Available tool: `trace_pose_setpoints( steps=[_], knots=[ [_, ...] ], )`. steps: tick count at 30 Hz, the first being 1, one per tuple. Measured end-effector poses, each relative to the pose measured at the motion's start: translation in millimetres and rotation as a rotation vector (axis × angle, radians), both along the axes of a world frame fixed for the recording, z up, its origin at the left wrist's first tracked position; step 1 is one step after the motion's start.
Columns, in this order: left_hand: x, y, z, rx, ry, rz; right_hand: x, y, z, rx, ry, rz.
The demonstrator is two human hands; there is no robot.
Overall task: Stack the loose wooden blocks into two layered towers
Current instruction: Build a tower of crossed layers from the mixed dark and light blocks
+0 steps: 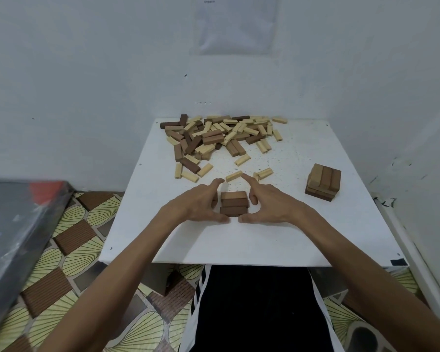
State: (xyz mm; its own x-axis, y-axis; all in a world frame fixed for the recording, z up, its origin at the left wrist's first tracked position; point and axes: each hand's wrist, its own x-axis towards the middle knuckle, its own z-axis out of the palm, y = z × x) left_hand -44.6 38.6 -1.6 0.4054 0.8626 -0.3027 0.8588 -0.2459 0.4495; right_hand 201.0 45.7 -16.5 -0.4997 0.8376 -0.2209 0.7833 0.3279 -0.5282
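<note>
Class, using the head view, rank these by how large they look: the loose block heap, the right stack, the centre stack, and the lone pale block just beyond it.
1. loose block heap
2. right stack
3. centre stack, which looks somewhat smaller than the right one
4. lone pale block

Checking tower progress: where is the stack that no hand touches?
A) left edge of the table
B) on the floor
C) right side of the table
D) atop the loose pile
C: the untouched stack stands alone on the table's right side, while the left hand and right hand flank the middle stack.
</note>
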Motion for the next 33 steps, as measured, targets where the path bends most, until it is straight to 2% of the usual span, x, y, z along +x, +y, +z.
trace_pose_setpoints(
  steps=[12,33],
  knots=[
    [5.8,7.9,-4.3,-0.023,-0.053,-0.021,-6.6,10.8,4.9,-0.072,0.019,0.027],
    [13.1,9.4,-1.3,0.005,0.02,0.008,-8.8,9.8,8.6,-0.088,0.024,0.01]
  ],
)
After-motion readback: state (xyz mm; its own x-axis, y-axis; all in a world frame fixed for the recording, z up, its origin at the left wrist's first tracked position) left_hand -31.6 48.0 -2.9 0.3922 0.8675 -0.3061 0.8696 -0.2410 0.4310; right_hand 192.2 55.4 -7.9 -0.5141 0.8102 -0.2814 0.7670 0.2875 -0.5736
